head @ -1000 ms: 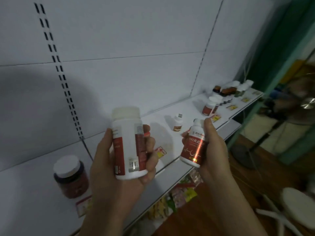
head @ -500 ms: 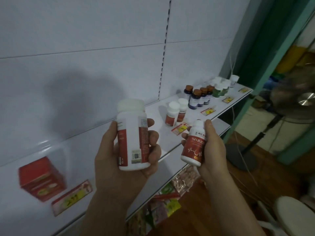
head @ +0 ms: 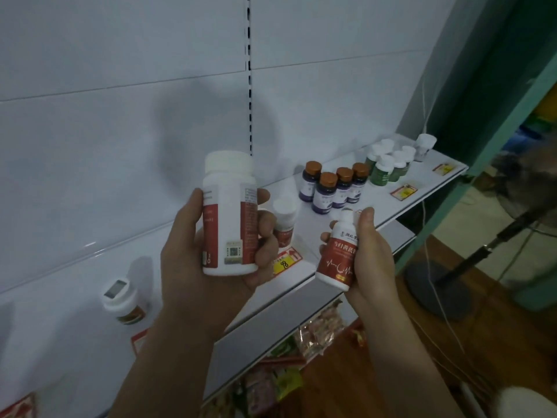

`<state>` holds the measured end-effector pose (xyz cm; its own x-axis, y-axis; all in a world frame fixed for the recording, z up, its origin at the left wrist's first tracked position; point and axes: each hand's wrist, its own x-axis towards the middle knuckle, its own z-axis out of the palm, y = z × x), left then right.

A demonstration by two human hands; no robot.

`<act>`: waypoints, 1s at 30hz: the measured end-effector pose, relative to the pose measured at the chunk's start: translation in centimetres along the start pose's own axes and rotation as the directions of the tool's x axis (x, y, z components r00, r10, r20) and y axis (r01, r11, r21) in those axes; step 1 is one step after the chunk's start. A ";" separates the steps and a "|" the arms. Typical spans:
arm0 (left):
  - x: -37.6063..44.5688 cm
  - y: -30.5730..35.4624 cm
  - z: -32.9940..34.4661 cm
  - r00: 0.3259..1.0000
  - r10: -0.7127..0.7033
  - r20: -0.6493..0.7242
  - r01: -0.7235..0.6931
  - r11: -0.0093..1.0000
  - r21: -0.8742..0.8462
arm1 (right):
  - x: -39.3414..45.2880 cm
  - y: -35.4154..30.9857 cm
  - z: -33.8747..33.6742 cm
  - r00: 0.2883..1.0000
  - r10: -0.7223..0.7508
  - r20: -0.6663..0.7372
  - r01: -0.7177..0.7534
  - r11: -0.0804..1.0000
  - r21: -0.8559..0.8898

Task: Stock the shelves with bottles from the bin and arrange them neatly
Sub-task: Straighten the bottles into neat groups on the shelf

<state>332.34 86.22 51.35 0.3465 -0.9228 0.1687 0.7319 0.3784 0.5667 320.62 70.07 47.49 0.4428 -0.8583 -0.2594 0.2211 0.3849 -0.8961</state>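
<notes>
Bottles fill both hands in front of a white shelf (head: 376, 212). The left hand (head: 193, 267) grips a tall white bottle (head: 229, 215) with a dark red label and a wide white cap, its fingers curled round the right side and the thumb up the left. The right hand (head: 372, 254) holds a smaller red-labelled bottle (head: 337, 254), tilted a little to the right, with the thumb lying along its side near the cap. Both bottles are held up in the air, near the front edge of the shelf.

On the shelf, just behind the left hand's fingers, stands another white-capped bottle (head: 284, 221) with a red label. Farther right stands a cluster of dark bottles with copper caps (head: 333, 188), and beyond them a group of green bottles with white caps (head: 388, 164). At the near left stands a white-capped jar (head: 122, 300). Yellow and red price tags (head: 286, 260) lie along the shelf front. Bright snack packets (head: 319, 330) show on the level below.
</notes>
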 end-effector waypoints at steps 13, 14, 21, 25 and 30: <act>11.3 0.1 -2.0 0.994 0.079 -0.081 -0.067 0.988 0.138 | 12.6 -2.9 3.0 0.981 -0.040 0.192 0.048 0.998 -0.037; 11.5 0.2 -2.1 0.990 0.095 -0.106 -0.080 0.987 0.139 | 13.3 -2.8 3.2 0.976 -0.030 0.214 0.041 0.998 -0.048; 10.5 -1.4 -2.0 0.940 0.270 -0.210 -0.242 0.959 0.150 | 17.2 -2.9 3.9 0.837 -0.070 0.543 0.259 0.925 -0.280; 9.0 -3.0 -1.7 0.891 0.359 -0.276 -0.315 0.929 0.193 | 18.9 -5.1 4.4 0.649 -0.032 0.760 0.439 0.832 -0.340; 6.9 -4.3 -0.7 0.817 0.459 -0.348 -0.394 0.886 0.244 | 20.4 -7.9 9.0 0.395 -0.048 0.918 0.679 0.688 -0.256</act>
<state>332.05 78.25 49.53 0.8237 -0.5548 0.1171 0.3688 0.6810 0.6326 335.70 52.57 52.46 0.9616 -0.0456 0.2707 0.2300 -0.4047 -0.8851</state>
